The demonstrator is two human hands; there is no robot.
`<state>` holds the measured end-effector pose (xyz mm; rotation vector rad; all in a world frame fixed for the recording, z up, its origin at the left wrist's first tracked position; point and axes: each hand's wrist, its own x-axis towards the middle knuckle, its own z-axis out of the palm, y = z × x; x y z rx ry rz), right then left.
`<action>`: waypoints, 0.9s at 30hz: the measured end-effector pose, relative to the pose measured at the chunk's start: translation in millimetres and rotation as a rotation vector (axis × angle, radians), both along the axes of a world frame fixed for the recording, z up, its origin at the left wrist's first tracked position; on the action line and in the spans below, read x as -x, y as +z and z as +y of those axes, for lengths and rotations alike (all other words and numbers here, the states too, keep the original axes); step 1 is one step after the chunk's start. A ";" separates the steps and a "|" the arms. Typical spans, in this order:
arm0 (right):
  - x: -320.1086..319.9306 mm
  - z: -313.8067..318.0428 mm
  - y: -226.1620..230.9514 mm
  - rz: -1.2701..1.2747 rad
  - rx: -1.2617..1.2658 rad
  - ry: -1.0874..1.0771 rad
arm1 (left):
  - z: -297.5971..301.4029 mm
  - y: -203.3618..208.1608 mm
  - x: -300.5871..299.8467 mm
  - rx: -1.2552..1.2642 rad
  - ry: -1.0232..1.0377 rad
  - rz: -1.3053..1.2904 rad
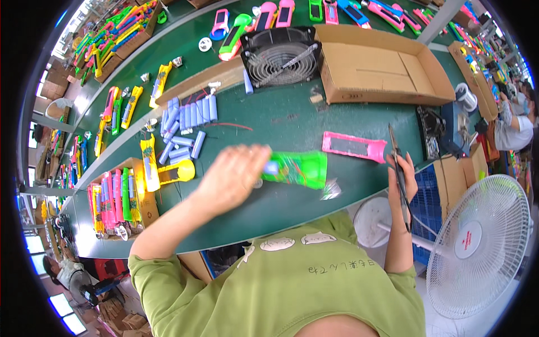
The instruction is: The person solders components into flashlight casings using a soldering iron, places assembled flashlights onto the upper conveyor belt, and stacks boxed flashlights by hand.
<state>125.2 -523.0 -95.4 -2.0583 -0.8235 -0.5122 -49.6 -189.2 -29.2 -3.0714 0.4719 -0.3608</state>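
My left hand (238, 171) is closed over the left end of a bright green flashlight housing (306, 170), which lies on the bench with its inside facing up. Wires, a circuit board and part of a blue cylindrical battery cell (272, 167) show inside it; my fingers hide the rest. In my right hand (407, 177) is a soldering iron (400, 177), held upright off the bench's right edge, its tip pointing away from me. Between the hands and farther back lies a pink flashlight housing (355, 147). A small clear-and-silver piece (331, 190) sits by the green housing's near corner.
Blue battery cells (196, 112) are grouped at the left. A box of assembled flashlights (147, 196) stands at the bench's left end. Toward the back are a black fan (283, 59), a cardboard tray (387, 70) and a solder spool (466, 96). A white fan (477, 247) stands at right.
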 end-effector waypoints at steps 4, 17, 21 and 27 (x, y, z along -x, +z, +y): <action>4.8 7.7 -11.3 0.041 0.104 0.081 | -46.6 -23.7 29.1 -0.074 0.031 0.276; 7.3 11.6 -45.2 0.128 -0.072 0.075 | -103.0 -51.6 -18.8 0.457 0.085 0.048; 23.0 17.1 -36.0 0.255 -0.194 0.210 | -105.6 -52.0 -15.9 0.635 0.146 0.030; 49.4 44.4 -28.0 0.195 -0.096 0.391 | -105.5 -44.8 -11.6 1.724 0.447 -0.210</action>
